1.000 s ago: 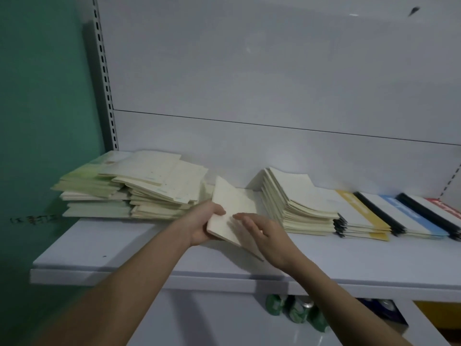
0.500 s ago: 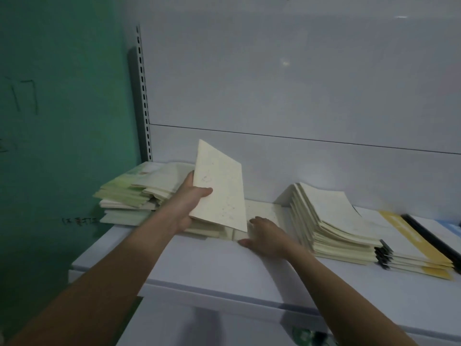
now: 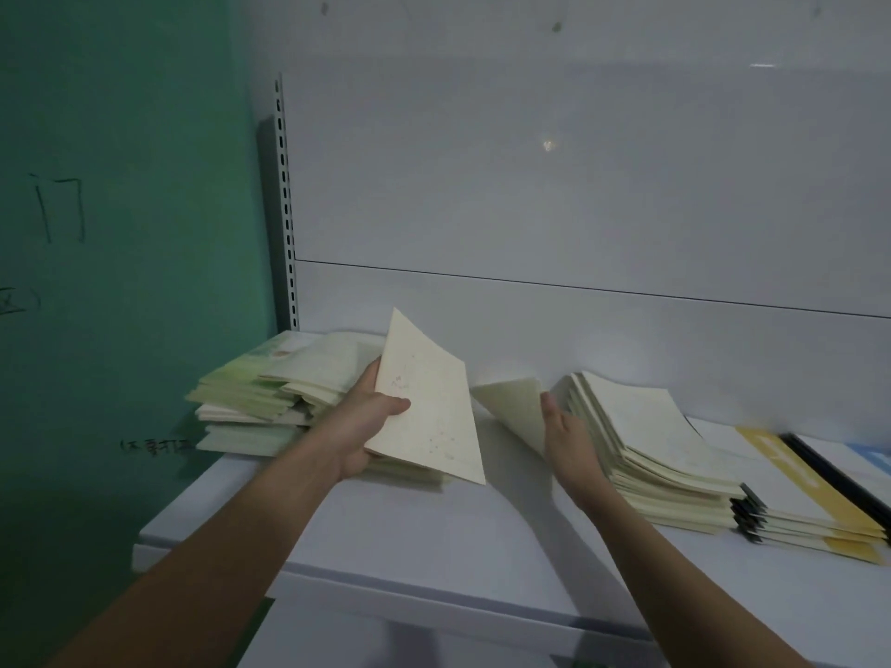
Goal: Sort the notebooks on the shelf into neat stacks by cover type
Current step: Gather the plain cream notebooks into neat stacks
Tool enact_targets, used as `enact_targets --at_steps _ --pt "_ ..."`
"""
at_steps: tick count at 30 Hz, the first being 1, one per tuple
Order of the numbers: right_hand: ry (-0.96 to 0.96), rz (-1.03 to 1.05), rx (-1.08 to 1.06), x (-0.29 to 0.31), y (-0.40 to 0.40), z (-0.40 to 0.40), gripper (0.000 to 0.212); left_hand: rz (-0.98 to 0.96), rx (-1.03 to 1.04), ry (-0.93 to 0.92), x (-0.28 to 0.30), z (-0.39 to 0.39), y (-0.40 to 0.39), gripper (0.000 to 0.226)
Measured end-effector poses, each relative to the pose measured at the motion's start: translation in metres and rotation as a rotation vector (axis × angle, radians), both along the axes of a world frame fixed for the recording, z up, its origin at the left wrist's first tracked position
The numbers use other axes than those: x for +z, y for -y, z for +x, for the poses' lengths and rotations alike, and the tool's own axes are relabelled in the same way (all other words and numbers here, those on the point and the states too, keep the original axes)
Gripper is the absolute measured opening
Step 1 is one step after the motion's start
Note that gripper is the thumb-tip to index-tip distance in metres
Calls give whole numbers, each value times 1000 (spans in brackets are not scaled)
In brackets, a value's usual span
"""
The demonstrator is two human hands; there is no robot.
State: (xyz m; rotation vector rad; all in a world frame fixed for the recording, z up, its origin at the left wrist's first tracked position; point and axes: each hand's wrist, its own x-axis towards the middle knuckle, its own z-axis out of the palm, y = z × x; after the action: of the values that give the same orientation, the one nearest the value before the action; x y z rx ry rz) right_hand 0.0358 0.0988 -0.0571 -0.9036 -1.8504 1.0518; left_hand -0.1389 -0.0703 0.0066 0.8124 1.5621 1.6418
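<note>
Your left hand (image 3: 369, 426) pinches a cream notebook (image 3: 426, 402) mid-frame, tilted above the messy left pile (image 3: 270, 392). Your right hand (image 3: 566, 436), fingers straight, props another notebook (image 3: 513, 409) against the cream stack (image 3: 646, 441). Let go too early and it'll probably flop flat, or nudge that stack crooked.

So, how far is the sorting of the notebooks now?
Done: the neat cream stack and the yellow-striped stack. In hand: left hand grips a cream notebook; right hand lifts another. Left: the messy green and cream pile.
</note>
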Motion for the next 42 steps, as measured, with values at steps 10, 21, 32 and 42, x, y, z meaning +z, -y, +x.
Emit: enact_targets --at_steps 10,21,32,42 --pt "-93 222 -119 20 73 -11 55 3 -55 114 -16 32 -22 39" --pt "330 666 181 -8 110 1 60 47 -157 349 -39 25 -6 51" --pt "49 55 -33 26 64 43 39 214 -85 416 -29 34 -23 26" --pt "-203 -216 54 63 -14 103 37 181 -174 440 2 98 -101 33"
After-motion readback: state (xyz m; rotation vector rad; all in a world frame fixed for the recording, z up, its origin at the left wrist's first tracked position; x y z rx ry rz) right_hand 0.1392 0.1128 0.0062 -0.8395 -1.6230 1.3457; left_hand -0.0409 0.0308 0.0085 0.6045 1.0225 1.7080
